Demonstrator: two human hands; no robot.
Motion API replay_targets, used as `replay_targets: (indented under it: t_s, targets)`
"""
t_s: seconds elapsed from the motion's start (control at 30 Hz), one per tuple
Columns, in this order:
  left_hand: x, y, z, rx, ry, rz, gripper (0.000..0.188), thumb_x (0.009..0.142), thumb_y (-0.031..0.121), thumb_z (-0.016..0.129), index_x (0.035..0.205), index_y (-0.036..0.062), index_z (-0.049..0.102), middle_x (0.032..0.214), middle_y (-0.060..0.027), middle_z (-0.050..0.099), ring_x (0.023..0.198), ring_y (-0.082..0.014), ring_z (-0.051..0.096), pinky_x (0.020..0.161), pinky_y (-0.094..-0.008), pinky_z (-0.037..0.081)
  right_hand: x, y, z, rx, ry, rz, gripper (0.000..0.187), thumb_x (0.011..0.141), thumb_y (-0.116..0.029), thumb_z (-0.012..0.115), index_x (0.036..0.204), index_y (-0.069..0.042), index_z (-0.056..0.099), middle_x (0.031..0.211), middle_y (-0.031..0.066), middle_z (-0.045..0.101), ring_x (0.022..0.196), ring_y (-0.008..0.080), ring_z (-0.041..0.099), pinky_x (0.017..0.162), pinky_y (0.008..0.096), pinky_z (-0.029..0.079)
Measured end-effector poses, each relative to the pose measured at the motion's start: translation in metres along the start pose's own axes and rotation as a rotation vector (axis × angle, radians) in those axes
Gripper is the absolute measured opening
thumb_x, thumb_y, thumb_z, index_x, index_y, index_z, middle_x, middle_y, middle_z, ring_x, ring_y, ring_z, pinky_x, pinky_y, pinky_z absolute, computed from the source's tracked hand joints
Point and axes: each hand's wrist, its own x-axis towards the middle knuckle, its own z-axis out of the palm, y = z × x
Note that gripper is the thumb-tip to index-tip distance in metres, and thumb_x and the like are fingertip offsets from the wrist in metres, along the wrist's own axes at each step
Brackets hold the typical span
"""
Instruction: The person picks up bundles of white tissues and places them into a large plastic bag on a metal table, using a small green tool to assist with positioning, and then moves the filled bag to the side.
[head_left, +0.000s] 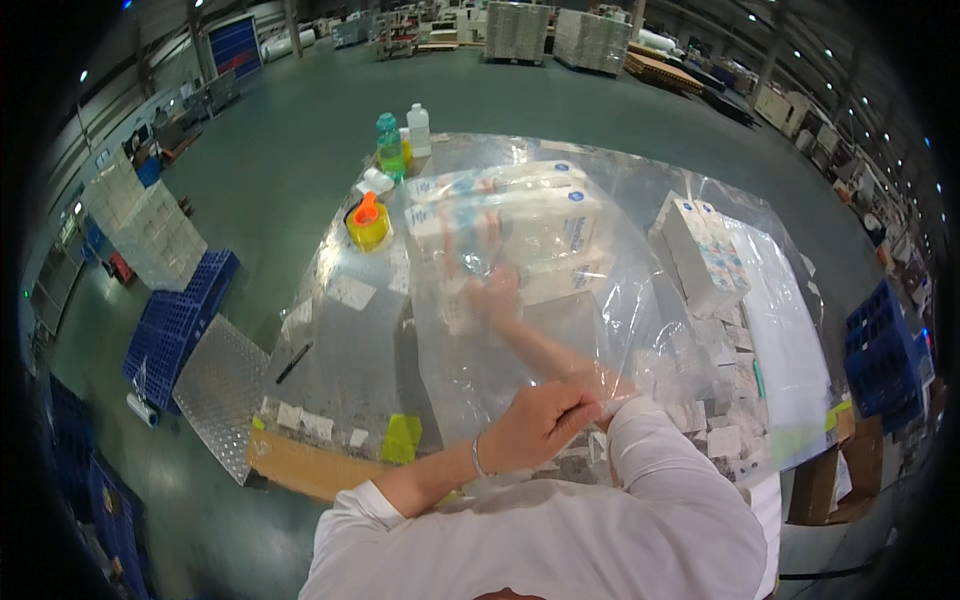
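A large clear plastic bag [560,340] lies across the worktable. Inside it, toward the far end, sit several white cartons [540,225] with pale orange and blue print, side by side. My left hand [545,425] is closed at the bag's near edge, pinching the film close to my right forearm. My right arm reaches into the bag, and my right hand [493,295] is at the near side of the cartons. Seen through shiny film and smeared by motion, its fingers do not show clearly.
Two similar cartons [700,255] stand at the right, beside a stack of flat clear bags [780,340]. A yellow tape roll with an orange dispenser [368,222], bottles [390,145] and a black pen [293,363] are on the left. Blue pallets [180,325] stand beyond the table.
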Motion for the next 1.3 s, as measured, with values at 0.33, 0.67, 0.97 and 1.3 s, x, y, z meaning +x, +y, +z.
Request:
replay_targets:
  t_s: [0.33, 0.67, 0.97, 1.3]
  targets:
    - [0.017, 0.007, 0.010, -0.389, -0.277, -0.239, 0.010, 0.088, 0.012, 0.049, 0.087, 0.0034, 0.053, 0.067, 0.0000, 0.049, 0.061, -0.0070, 0.042, 0.056, -0.0214, 0.037, 0.048, 0.069, 0.069, -0.229, -0.585, -0.205, 0.042, 0.072, -0.020, 0.050, 0.114, -0.013, 0.053, 0.111, 0.0165, 0.054, 0.100, 0.0321, 0.053, 0.087, 0.0402, 0.040]
    - [-0.075, -0.099, -0.027, 0.522, -0.312, -0.747, 0.023, 0.084, 0.025, 0.053, 0.083, 0.0029, 0.058, 0.072, -0.0147, 0.059, 0.063, -0.0297, 0.056, 0.057, -0.0340, 0.043, -0.165, 0.154, -0.128, 0.314, -0.083, 0.454, 0.038, 0.070, -0.015, 0.053, 0.106, -0.003, 0.056, 0.098, 0.0151, 0.060, 0.088, 0.0252, 0.058, 0.076, 0.0353, 0.046]
    - [-0.065, -0.136, -0.028, 0.833, 0.092, -0.503, 0.026, 0.077, 0.005, 0.055, 0.102, -0.0001, 0.051, 0.090, -0.0145, 0.055, 0.080, -0.0260, 0.054, 0.068, -0.0337, 0.043, -0.442, 0.264, -0.377, -0.407, 1.130, 1.017, 0.026, 0.076, -0.017, 0.050, 0.092, 0.000, 0.062, 0.083, 0.0183, 0.063, 0.078, 0.0315, 0.060, 0.070, 0.0361, 0.046]
    - [0.052, -0.134, 0.261, -0.089, -0.470, -0.508, 0.032, 0.083, 0.013, 0.054, 0.112, 0.0007, 0.048, 0.108, -0.0107, 0.050, 0.096, -0.0197, 0.051, 0.083, -0.0310, 0.041, -0.404, 0.265, -0.390, -0.252, 0.042, 1.178, 0.058, 0.084, -0.054, 0.036, 0.102, -0.005, 0.060, 0.094, 0.0159, 0.062, 0.091, 0.0334, 0.057, 0.079, 0.0389, 0.044]
